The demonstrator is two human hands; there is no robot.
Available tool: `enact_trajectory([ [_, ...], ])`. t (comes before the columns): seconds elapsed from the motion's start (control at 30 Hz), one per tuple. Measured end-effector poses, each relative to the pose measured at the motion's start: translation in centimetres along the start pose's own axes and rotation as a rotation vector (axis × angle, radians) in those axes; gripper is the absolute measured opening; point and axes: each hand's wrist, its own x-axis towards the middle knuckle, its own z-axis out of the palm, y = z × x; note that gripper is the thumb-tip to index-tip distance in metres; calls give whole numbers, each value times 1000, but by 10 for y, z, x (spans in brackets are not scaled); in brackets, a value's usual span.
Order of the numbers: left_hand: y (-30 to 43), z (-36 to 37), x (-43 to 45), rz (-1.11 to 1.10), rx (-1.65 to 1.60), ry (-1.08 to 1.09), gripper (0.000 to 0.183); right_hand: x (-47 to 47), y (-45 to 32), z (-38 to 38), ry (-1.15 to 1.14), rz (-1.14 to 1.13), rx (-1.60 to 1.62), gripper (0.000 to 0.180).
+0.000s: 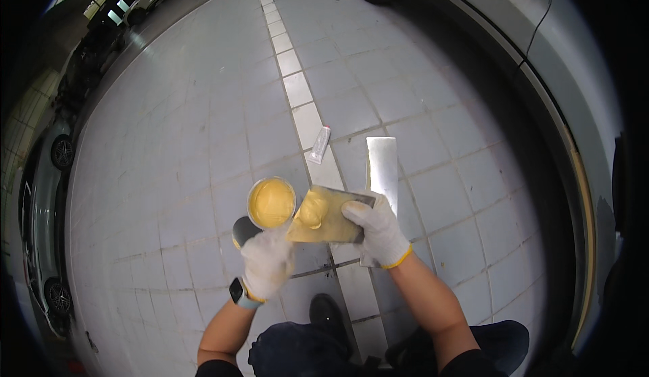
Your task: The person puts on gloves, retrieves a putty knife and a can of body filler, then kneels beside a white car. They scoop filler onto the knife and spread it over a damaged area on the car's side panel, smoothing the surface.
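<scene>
My right hand [381, 230], in a white knit work glove with a yellow cuff, grips a wide flat spreader [337, 227] with the thumb on top. A rounded lump of yellow body filler [314, 211] sits on the spreader's blade. My left hand [267, 261], gloved alike and blurred, is by the blade's left corner; whether it touches the blade or holds anything cannot be told. Just beyond it stands an open round can [250, 199] of yellow filler [273, 203]. A dark round lid [246, 231] shows partly behind my left glove, with yellow on its edge.
A silvery metal sheet [383, 166] lies on the tiled floor, partly hidden by my right hand. Farther off lies a white tube [319, 145] with a red cap. A car body [573, 98] borders the right side; more cars [48, 235] stand at far left.
</scene>
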Motion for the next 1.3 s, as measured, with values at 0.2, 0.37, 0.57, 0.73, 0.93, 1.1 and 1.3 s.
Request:
enact_trajectory([
  [0.2, -106, 46, 28, -309, 382, -273, 19, 6, 12, -27, 150, -84, 51, 43],
  [0.37, -142, 98, 47, -502, 355, -594, 21, 1, 34, -39, 182, -39, 78, 38],
  [0.57, -158, 120, 53, -567, 182, -706, 26, 0, 38, -46, 213, -29, 84, 37],
  [0.73, -183, 99, 39, -769, -201, -689, 31, 4, 42, -41, 189, 9, 61, 38],
  [0.93, -143, 26, 15, -810, -220, -353, 32, 29, 61, -40, 184, 23, 83, 42],
  [1.1, -88, -24, -2, -774, -230, 18, 32, 73, 94, -32, 90, 104, 174, 45],
  [1.3, -47, -44, -20, -695, -305, 360, 32, 99, 120, -8, -73, 249, 298, 44],
])
